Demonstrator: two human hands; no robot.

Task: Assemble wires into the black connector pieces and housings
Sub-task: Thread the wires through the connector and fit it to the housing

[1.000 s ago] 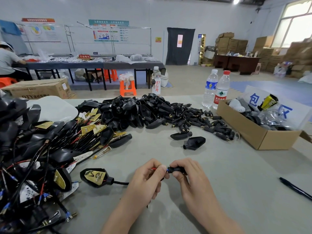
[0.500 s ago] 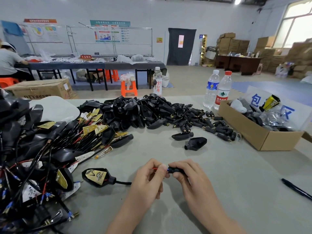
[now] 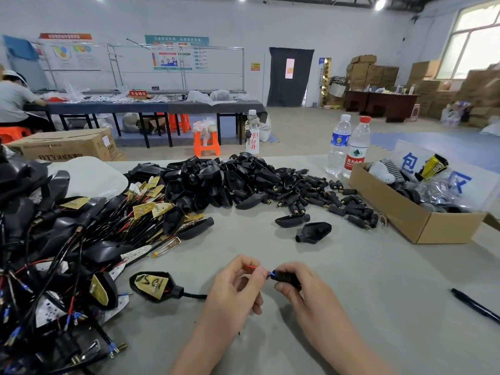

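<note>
Left grip point(image 3: 232, 288) pinches red wire point(image 3: 251, 267); right grip point(image 3: 305, 293) pinches black connector point(image 3: 287, 279). Risk: wire buckles if pushed in crooked.

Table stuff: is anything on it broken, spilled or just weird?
Nothing looks broken or spilled. The wired pieces on the left are a tangled heap, and two black housings lie apart from the big black pile. A pen lies alone far to the right. It looks like ordinary work clutter.
</note>
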